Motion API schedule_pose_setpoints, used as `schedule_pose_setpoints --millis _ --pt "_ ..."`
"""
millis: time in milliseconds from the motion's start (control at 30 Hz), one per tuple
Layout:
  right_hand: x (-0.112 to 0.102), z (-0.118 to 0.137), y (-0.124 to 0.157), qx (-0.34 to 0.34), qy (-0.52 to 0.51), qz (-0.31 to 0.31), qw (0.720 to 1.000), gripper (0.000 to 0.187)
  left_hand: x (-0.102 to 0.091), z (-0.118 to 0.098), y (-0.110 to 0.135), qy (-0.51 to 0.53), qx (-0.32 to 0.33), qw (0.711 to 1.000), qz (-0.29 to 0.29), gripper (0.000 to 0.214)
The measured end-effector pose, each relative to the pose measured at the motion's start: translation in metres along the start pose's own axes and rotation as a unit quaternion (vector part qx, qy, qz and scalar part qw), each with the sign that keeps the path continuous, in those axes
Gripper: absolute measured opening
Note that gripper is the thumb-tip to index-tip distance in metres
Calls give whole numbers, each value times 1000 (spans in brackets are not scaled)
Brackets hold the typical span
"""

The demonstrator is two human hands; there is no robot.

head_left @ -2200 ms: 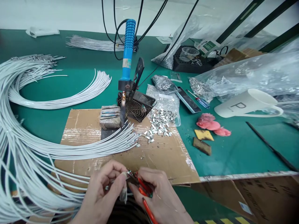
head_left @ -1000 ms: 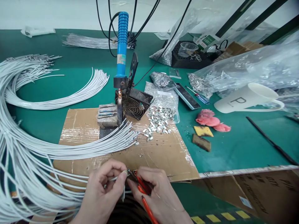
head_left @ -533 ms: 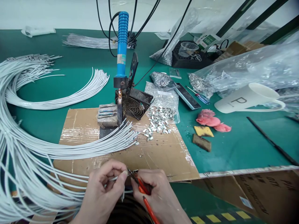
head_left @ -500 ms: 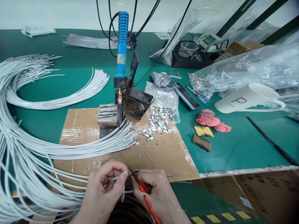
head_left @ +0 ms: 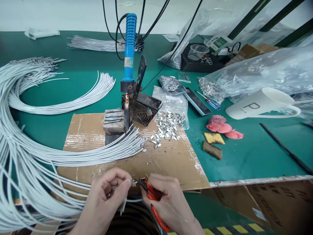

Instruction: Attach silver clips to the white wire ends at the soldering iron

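My left hand (head_left: 105, 197) is closed in a pinch on a white cable, whose small tip (head_left: 133, 180) pokes out past the thumb and forefinger. In my right hand (head_left: 170, 200) is a pair of red-handled pliers (head_left: 153, 195) with dark jaws. Those jaws point left, close to the cable tip; whether they touch it I cannot tell. Beyond both hands a fanned bundle of white cables (head_left: 97, 156) lies over a cardboard sheet (head_left: 171, 173). Small metal clips (head_left: 168, 125) are heaped at the sheet's back right.
A blue-handled soldering iron (head_left: 129, 49) stands upright in a holder behind the cables, beside a small fan (head_left: 140, 109). To the right are a phone (head_left: 197, 101), a screwdriver (head_left: 210, 101), sponges (head_left: 212, 150) and a white mug (head_left: 259, 103). More cables (head_left: 17, 143) crowd the left.
The pliers have drawn slightly right from the cable tip, and their handles have spread. My right hand has turned a little. The whole view has shifted slightly.
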State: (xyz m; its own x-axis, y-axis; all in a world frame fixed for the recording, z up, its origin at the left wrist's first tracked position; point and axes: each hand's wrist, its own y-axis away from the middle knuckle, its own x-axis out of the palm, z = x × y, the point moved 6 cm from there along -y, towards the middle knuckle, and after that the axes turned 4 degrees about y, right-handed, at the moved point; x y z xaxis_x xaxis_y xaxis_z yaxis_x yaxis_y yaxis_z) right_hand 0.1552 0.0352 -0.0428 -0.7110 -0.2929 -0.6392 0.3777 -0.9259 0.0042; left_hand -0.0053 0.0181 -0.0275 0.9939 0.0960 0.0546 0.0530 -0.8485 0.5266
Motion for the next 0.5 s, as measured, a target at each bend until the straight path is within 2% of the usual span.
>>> schedule_pose_setpoints --millis 500 --pt "2 9 -2 -34 -7 21 999 37 -4 4 0 47 1 997 60 33"
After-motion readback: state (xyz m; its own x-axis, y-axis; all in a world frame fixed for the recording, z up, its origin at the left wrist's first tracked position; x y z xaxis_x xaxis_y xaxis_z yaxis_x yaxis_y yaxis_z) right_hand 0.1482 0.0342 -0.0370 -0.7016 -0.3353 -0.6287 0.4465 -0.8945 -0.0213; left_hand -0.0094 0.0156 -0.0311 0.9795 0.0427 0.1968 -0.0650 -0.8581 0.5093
